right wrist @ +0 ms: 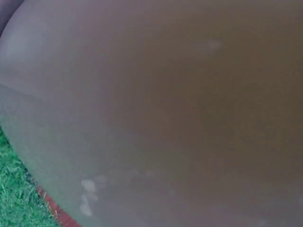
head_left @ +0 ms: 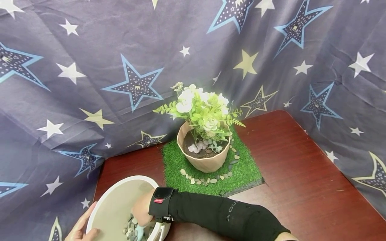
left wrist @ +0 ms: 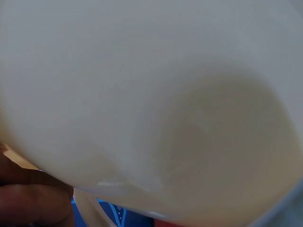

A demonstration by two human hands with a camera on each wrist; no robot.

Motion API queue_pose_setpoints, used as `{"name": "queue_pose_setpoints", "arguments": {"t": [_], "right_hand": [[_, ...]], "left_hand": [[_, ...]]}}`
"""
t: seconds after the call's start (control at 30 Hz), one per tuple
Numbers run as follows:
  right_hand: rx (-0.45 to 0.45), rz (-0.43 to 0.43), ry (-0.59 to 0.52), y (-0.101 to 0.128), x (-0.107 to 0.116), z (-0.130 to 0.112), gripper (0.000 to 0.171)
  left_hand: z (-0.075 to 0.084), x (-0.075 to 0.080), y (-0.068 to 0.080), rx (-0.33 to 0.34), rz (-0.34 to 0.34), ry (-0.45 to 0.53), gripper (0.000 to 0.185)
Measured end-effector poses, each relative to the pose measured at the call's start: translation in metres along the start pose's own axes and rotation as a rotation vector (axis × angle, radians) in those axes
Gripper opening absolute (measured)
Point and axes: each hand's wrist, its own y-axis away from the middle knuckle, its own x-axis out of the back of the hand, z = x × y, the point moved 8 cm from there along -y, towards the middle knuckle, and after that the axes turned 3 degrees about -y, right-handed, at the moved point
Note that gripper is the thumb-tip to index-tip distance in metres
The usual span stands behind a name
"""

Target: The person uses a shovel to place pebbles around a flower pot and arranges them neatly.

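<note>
A white bowl point(head_left: 120, 182) is tilted at the bottom left of the head view, with grey pebbles point(head_left: 130, 230) heaped in its low side. My left hand point(head_left: 79, 228) grips the bowl's outer rim, thumb over the edge. The left wrist view is filled by the bowl's wall point(left wrist: 156, 94), with a finger point(left wrist: 33, 203) against it. My right hand point(head_left: 141, 211), in a black sleeve and wrist device, reaches down into the bowl onto the pebbles; its fingertips are hidden. The right wrist view shows only the blurred bowl inside point(right wrist: 165, 104).
A beige pot point(head_left: 205, 164) of white artificial flowers point(head_left: 202, 107) stands on a green turf mat point(head_left: 247, 170), with pebbles point(head_left: 205, 181) ringing its front and right side. The dark red table point(head_left: 301, 174) is backed by a star-print curtain point(head_left: 90, 67).
</note>
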Motion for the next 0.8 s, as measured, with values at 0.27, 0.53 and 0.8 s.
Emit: {"name": "queue_pose_setpoints", "arguments": {"t": [0.27,0.53,0.8], "right_hand": [[-0.07,0.284,-0.046,0.03,0.027,0.004,0.033],[-0.08,0.321,-0.117,0.049,0.037,0.008,0.038],[0.034,0.355,-0.282,0.089,0.053,0.026,0.05]], "left_hand": [[0.0,0.0,-0.001,-0.038,-0.001,-0.028,0.099],[-0.004,-0.001,0.0,-0.023,-0.023,-0.006,0.1],[-0.003,0.0,-0.001,-0.034,-0.066,-0.026,0.1]]}}
